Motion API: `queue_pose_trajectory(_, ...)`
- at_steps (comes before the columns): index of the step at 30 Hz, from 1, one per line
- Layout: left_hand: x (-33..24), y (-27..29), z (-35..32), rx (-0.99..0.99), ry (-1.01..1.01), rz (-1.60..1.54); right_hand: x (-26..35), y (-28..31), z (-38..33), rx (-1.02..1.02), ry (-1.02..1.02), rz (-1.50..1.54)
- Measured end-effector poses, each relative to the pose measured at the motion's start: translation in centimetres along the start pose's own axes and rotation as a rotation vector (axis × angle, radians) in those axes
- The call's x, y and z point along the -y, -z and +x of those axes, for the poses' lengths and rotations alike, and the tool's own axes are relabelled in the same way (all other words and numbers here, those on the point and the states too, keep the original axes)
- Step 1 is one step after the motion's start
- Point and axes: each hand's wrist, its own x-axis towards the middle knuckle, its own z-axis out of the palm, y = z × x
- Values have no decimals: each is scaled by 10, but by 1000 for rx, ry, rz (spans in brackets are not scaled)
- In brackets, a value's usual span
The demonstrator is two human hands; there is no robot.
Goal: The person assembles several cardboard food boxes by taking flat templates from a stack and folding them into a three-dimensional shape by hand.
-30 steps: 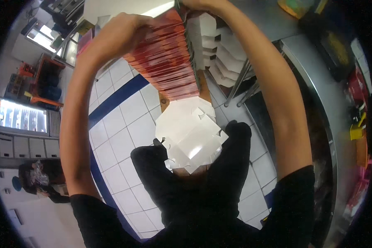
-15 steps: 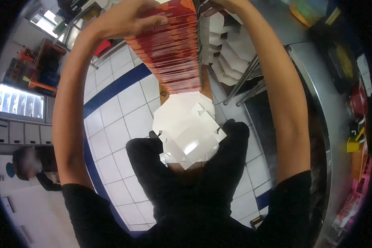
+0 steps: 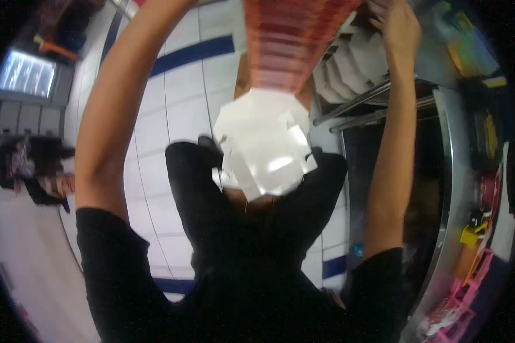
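Observation:
A tall stack of red printed cardboard cartons (image 3: 294,48) rises in front of me, smeared by motion and cut off by the top edge. At its foot, between my knees, a white unfolded carton piece (image 3: 263,143) with notched tabs and flaps shows its pale inner side. My right hand (image 3: 397,28) is beside the stack's upper right side, fingers bent toward it; blur hides whether they touch it. My left forearm reaches up left of the stack, and its hand lies beyond the top edge.
Brown wood (image 3: 243,77) shows beneath the stack. To the right, white cartons (image 3: 346,68) sit by metal rails (image 3: 360,106) and a steel counter (image 3: 446,143). White floor tiles (image 3: 183,103) with blue strips spread leftward. Another person (image 3: 31,166) is at the far left.
The whole view has shifted, and the stack now leans further right and reaches past the top edge. My left hand has gone out of view. My right hand appears further right.

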Motion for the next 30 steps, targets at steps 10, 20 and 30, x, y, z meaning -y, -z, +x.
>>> queue_pose_trajectory(10, -67, -82, -214, -624, 377, -429, -109, -114, -410, 927, -330, -671)
queue_pose_trajectory(20, -186, -178, -406, -196, 1240, -1261, -163, -95, -420, 1053, -426, -370)
queue_pose_trajectory(30, -257, -212, -383, -193, 1458, -1858, 9, -36, -371, 944, -165, -591)
